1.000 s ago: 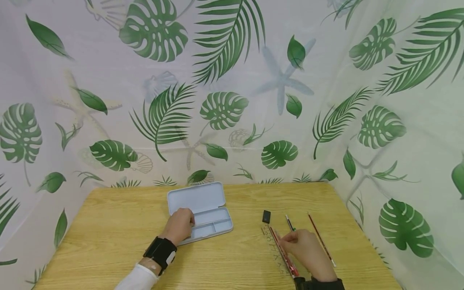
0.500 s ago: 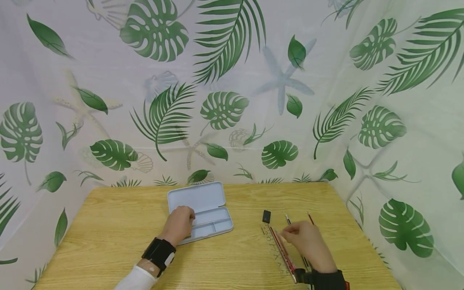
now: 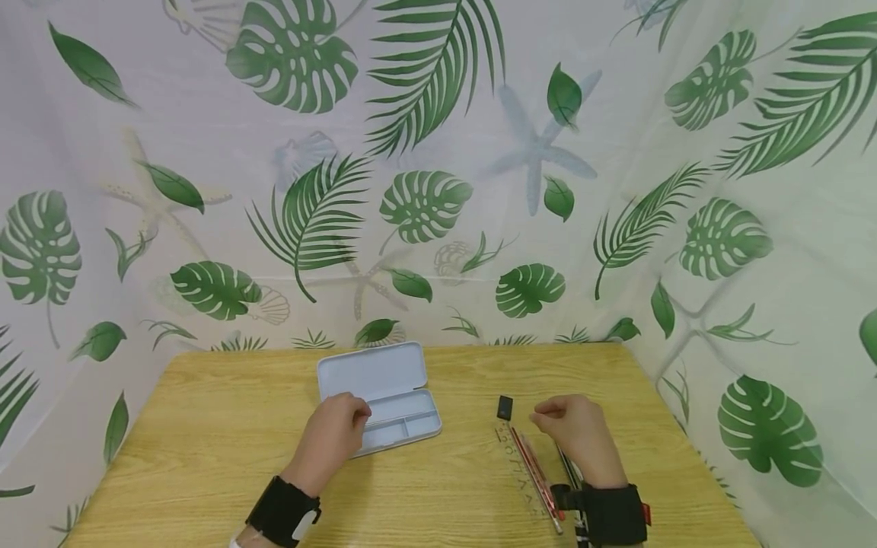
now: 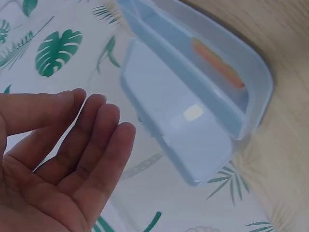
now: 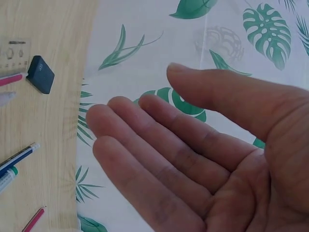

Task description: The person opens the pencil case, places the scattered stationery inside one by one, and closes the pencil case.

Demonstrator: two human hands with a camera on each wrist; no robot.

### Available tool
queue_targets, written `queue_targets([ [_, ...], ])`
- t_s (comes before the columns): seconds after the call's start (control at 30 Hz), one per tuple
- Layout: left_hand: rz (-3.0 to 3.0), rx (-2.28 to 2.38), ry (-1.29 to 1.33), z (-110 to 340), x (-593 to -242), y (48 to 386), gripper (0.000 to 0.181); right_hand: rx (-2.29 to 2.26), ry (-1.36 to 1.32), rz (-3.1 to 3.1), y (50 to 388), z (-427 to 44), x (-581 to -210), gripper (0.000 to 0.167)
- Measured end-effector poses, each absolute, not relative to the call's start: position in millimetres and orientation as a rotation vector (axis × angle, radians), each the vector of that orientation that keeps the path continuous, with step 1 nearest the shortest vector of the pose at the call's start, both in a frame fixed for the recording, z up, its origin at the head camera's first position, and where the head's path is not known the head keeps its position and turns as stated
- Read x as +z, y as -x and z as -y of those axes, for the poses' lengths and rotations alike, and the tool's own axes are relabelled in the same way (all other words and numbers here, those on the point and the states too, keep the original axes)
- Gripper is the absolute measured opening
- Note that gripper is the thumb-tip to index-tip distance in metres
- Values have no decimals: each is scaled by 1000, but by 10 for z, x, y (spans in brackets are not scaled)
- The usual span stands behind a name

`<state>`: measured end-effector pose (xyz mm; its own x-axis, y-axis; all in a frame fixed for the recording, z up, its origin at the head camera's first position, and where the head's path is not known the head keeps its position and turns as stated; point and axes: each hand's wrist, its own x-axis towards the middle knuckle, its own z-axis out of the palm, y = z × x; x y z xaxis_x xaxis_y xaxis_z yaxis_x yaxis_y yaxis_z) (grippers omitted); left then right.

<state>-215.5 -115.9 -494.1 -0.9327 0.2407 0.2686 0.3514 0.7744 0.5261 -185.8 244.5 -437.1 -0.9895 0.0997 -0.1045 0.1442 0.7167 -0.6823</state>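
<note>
A light-blue pencil case (image 3: pixel 373 377) stands with its lid folded back on the left half of the table. My left hand (image 3: pixel 327 438) hovers at its near left corner, fingers loosely bent and holding nothing. The left wrist view shows an orange strip-like piece (image 4: pixel 217 63) inside one compartment; its kind is unclear. Above the stationery on the right, my empty right hand (image 3: pixel 582 438) has its fingers relaxed and thumb apart. Left of it lie a clear ruler (image 3: pixel 517 468), red pencils (image 3: pixel 530 464) and a black block, probably an eraser (image 3: pixel 505 407).
In the right wrist view lie a dark blue pencil (image 5: pixel 19 159), a green-and-white pen (image 5: pixel 8 179) and another red pencil (image 5: pixel 34 220). A leaf-patterned curtain (image 3: pixel 438 304) rises behind the wooden table (image 3: pixel 205 426) and along both its sides.
My right hand has moved away from the red pencils and ruler, toward the back of the table. My left hand has lifted from the pencil case's near left part.
</note>
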Motion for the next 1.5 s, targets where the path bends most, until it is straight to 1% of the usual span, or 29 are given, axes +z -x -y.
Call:
queue_targets([
  [0.33, 2744, -922, 492, 1139, -4697, 1902, 14, -1122, -172, -2884, 2043, -2440, -4471, 23],
  [0.67, 2693, -935, 541, 1098, -4620, 1796, 13, -1206, -198, -2998, 2547, -2424, -4900, 25],
  [0.9, 2703, -913, 533, 1106, -4627, 1786, 13, -1209, -293, -3044, 2775, -2353, -5081, 20],
  [1.03, 2712, -913, 512, 1115, -4622, 1786, 11, -1145, -356, -3057, 2836, -2303, -5132, 19],
  [1.13, 2720, -913, 482, 1129, -4611, 1787, 8, -1061, -393, -3061, 2845, -2270, -5154, 27],
  [1.27, 2723, -906, 460, 1145, -4598, 1790, 9, -1007, -435, -3058, 2857, -2243, -5196, 32],
  [1.37, 2723, -914, 456, 1151, -4599, 1791, 10, -994, -450, -3054, 2873, -2232, -5225, 32],
  [1.5, 2724, -937, 455, 1154, -4608, 1784, 11, -976, -472, -3044, 2890, -2220, -5245, 27],
])
